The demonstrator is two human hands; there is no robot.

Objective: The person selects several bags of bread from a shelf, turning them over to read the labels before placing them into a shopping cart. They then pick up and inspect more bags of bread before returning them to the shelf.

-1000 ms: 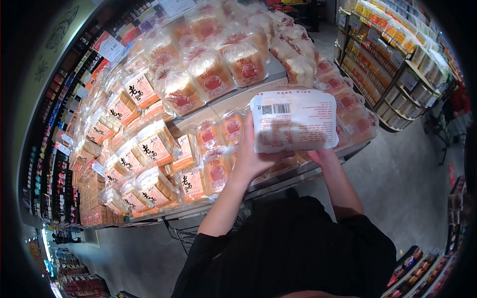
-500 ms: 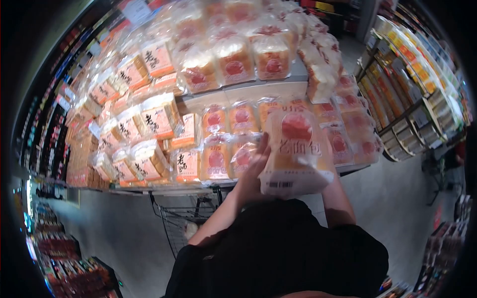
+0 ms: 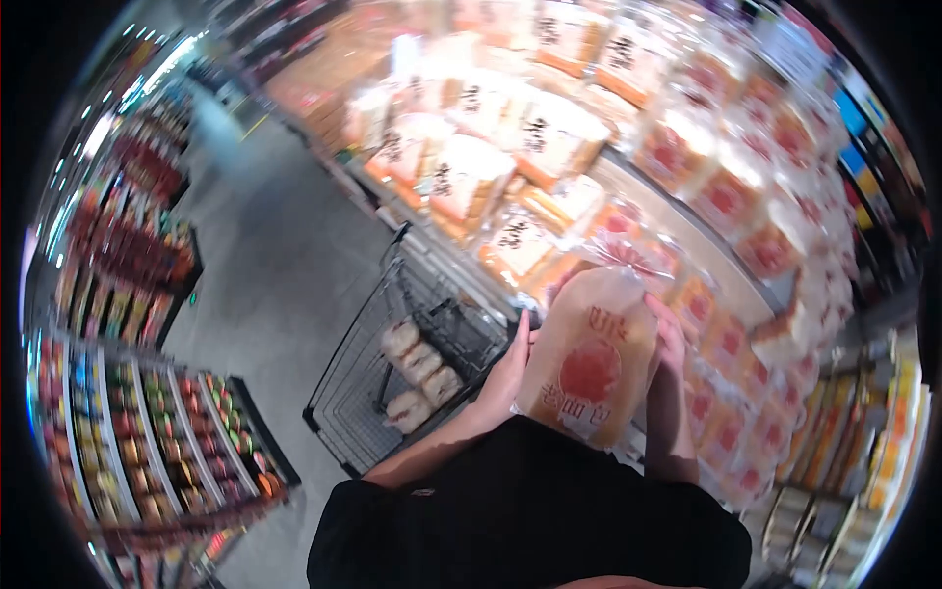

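A bagged loaf of bread (image 3: pixel 590 368) with a red round print and a gathered top is held upright in front of my chest. On its left side my left hand (image 3: pixel 512 365) presses against the bag, and my right hand (image 3: pixel 667 339) wraps the right side near the top. Parts of the fingers on both hands are hidden behind the bag. To the left stands a black wire shopping cart (image 3: pixel 368 393), with several wrapped loaves (image 3: pixel 420 368) inside.
A bread display runs beyond my hands, with orange-labelled packs (image 3: pixel 471 172) at the left and red-printed loaves (image 3: pixel 726 191) at the right. Stocked shelves (image 3: pixel 147 432) stand at far left. Grey floor (image 3: pixel 285 216) lies between them and the display.
The view has swung left, bringing the cart and the loaves in it into full sight. The bread has stayed between both hands, and its gathered top now shows.
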